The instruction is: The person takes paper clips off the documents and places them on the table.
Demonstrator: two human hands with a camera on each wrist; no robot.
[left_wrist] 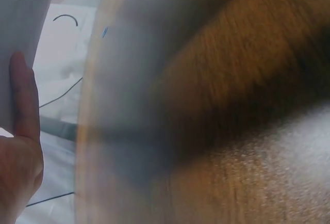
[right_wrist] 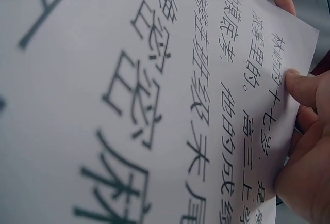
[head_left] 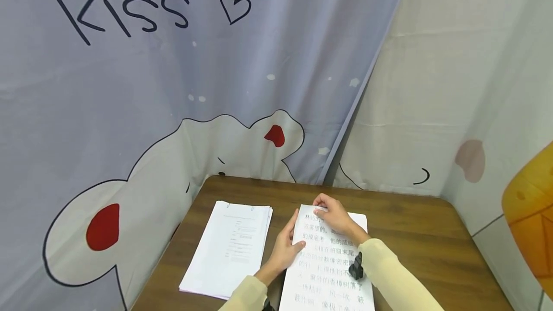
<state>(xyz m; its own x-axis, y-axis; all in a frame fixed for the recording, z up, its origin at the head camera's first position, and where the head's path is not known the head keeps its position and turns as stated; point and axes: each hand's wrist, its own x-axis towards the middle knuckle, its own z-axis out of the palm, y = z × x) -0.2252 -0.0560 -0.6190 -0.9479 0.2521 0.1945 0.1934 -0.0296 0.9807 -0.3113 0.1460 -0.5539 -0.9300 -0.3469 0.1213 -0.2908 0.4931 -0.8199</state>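
Observation:
Printed paper sheets (head_left: 328, 265) with large Chinese characters stand tilted up over the table's front half. At their left edge my left hand (head_left: 285, 247) grips them, thumb on the printed face and fingers along the edge. My right hand (head_left: 337, 215) pinches the top edge, its thumb on the print by the first line in the right wrist view. Whether a small clip sits between those right fingertips is too small to tell. In the left wrist view, a finger of the left hand (left_wrist: 25, 105) lies against the paper's blank back (left_wrist: 20, 22).
Left of the hands, a second stack of printed sheets (head_left: 229, 253) lies flat, with paper clips (head_left: 252, 208) at its top edge. The wooden table (head_left: 414, 234) extends to the right. A patterned curtain (head_left: 242, 76) hangs behind it.

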